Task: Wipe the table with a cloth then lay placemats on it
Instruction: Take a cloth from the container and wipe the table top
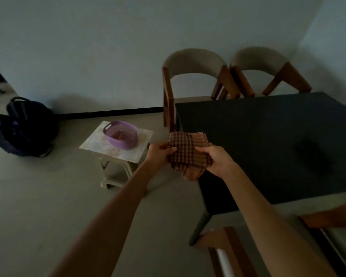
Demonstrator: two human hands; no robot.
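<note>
Head view, dim light. Both arms extended; left hand (161,151) and right hand (214,157) each grip the checked cloth (188,154), bunched between them and held in the air at the near-left corner of the dark table (278,140), not yet touching its top. Table surface bare as far as visible; no placemats on it. Left of the table, a small stool (116,156) carries a pale patterned sheet, possibly a placemat (uncertain), with a purple basket (121,137) on top. Two chairs (194,72) stand behind the table; a dark backpack (23,126) lies far left of it. Judgement: wiping not begun; both wiping and mat-laying remain.
</note>
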